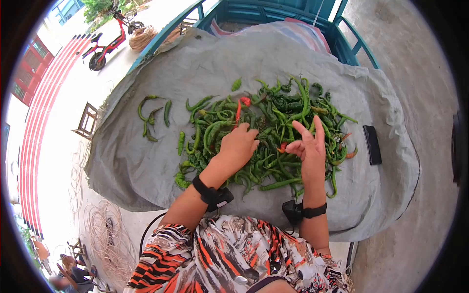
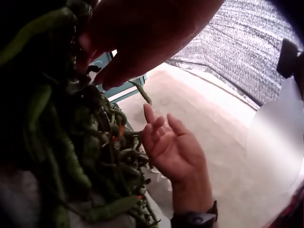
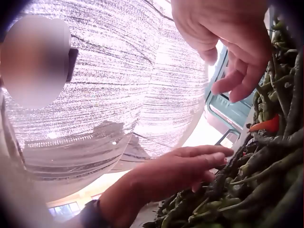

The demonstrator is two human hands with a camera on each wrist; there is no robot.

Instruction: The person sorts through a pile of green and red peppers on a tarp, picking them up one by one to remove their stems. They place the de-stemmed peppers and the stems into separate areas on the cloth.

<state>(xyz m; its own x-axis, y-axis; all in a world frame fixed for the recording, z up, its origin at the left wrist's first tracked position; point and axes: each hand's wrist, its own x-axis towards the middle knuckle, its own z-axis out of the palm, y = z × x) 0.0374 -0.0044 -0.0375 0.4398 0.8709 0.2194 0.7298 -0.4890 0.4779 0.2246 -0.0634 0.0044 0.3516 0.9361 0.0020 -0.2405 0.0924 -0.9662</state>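
A heap of green chili peppers [image 1: 288,168], with a few red ones among them, lies on a grey cloth [image 1: 132,166]. My left hand [image 1: 238,149] reaches over the heap's left part, fingers pointing down at the peppers. A long red pepper [image 1: 238,113] lies just past its fingertips. Over the right part, my right hand [image 1: 311,154] is raised with its palm turned inward and fingers spread, holding nothing. Beside its thumb in the head view is a small red pepper [image 1: 282,147]. A single green pepper [image 1: 236,84] shows apart, beyond the heap's far edge.
Several green peppers [image 1: 149,117] lie separately at the left. A black phone [image 1: 372,145] rests on the cloth at the right. The cloth spans a blue metal cart bed [image 1: 273,12] at the back. Beyond stands a red scooter [image 1: 112,44]; a low stool [image 1: 88,120] is left of the cloth.
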